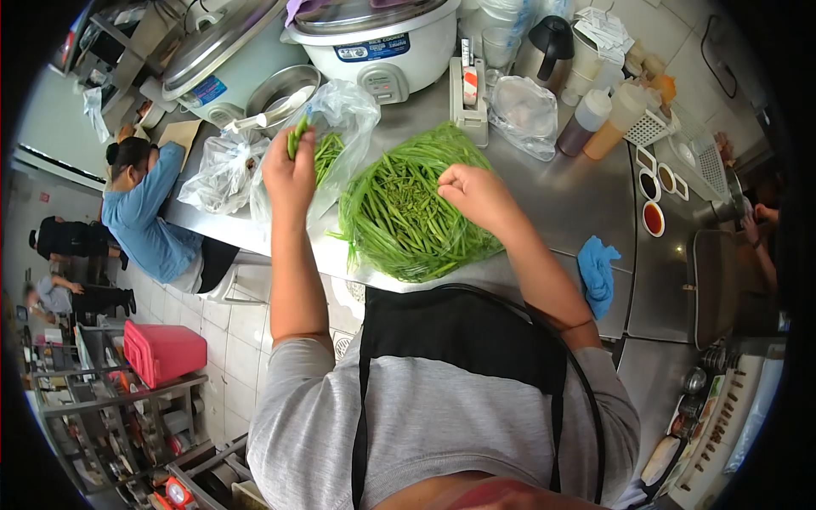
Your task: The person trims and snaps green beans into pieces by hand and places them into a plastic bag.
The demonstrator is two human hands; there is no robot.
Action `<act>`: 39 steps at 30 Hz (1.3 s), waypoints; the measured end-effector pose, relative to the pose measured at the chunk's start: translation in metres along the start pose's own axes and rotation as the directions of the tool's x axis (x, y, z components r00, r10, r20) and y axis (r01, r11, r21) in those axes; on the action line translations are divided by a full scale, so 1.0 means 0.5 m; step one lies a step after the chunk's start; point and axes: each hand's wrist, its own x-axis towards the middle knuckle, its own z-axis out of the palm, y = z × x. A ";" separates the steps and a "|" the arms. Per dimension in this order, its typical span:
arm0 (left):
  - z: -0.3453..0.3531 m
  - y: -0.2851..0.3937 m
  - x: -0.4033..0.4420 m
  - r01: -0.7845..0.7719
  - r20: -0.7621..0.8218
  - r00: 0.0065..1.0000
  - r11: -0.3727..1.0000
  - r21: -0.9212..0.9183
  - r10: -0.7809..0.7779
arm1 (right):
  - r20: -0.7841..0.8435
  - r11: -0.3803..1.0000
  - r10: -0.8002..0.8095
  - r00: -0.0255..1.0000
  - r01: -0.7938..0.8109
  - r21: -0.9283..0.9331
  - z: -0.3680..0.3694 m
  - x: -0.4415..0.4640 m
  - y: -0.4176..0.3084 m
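Observation:
My left hand [291,170] is closed around a few short pieces of green vegetable stem [297,138], raised over a clear plastic bag [353,110]. More cut green stems [326,155] lie in that bag. My right hand [473,192] is at the right side of a large open bag of long green vegetable stems [399,208]. Its fingers are curled together, and what they hold, if anything, is hidden. The large bag sits near the front edge of the steel table [544,200].
Behind the bags stand a white rice cooker [382,55] and a metal bowl [280,89]. Sauce bottles [586,119], a thermos [546,51] and a blue cloth [598,274] are to the right. A person in blue [153,212] leans on the table at left.

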 end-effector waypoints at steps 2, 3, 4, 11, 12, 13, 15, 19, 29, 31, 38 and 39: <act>-0.014 -0.091 0.023 0.033 0.100 0.993 0.966 0.257 -0.061 | 0.032 0.967 -0.009 0.999 0.017 -0.253 0.008 -0.005 -0.001; -0.018 -0.145 0.026 0.019 0.171 0.980 0.903 0.430 -0.102 | 0.020 0.927 -0.009 1.000 0.016 -0.376 0.015 -0.007 -0.004; -0.019 -0.155 0.030 -0.013 0.233 0.960 0.811 0.585 -0.153 | 0.006 0.870 -0.009 1.000 0.011 -0.493 0.025 -0.009 -0.011; 0.025 -0.114 -0.039 0.090 0.307 0.930 0.934 0.347 -0.203 | -0.050 0.785 -0.191 0.980 0.122 -0.607 0.049 -0.030 -0.007; 0.038 -0.112 -0.047 0.055 0.277 0.952 0.966 0.253 -0.126 | -0.067 0.832 -0.163 0.984 0.101 -0.545 0.047 -0.031 -0.005; 0.048 -0.090 -0.050 0.101 0.293 0.945 0.981 0.167 -0.147 | -0.083 0.873 -0.133 0.988 0.077 -0.482 0.042 -0.030 -0.002; 0.058 -0.030 -0.055 0.195 0.328 0.927 0.981 -0.006 -0.182 | -0.073 0.954 -0.037 0.997 0.013 -0.300 0.024 -0.027 -0.008; 0.088 0.041 -0.098 0.358 0.584 0.791 0.912 -0.200 -0.183 | 0.006 0.986 0.014 1.000 -0.015 0.166 -0.022 -0.014 -0.063; 0.115 0.092 -0.127 0.049 0.508 0.862 0.995 -0.084 0.000 | -0.344 0.865 -0.346 0.873 0.439 0.243 -0.036 -0.017 -0.109; 0.107 0.088 -0.124 -0.062 0.441 0.895 0.998 -0.016 0.063 | -0.356 0.884 -0.386 0.851 0.452 0.119 -0.043 -0.016 -0.105; 0.086 0.085 -0.109 -0.162 0.386 0.913 0.986 0.049 0.131 | -0.226 0.871 -0.423 0.878 0.325 -0.369 -0.043 -0.013 -0.053; 0.084 0.089 -0.104 -0.133 0.396 0.912 0.991 0.036 0.108 | -0.146 0.858 -0.370 0.917 0.278 -0.432 -0.041 -0.014 -0.060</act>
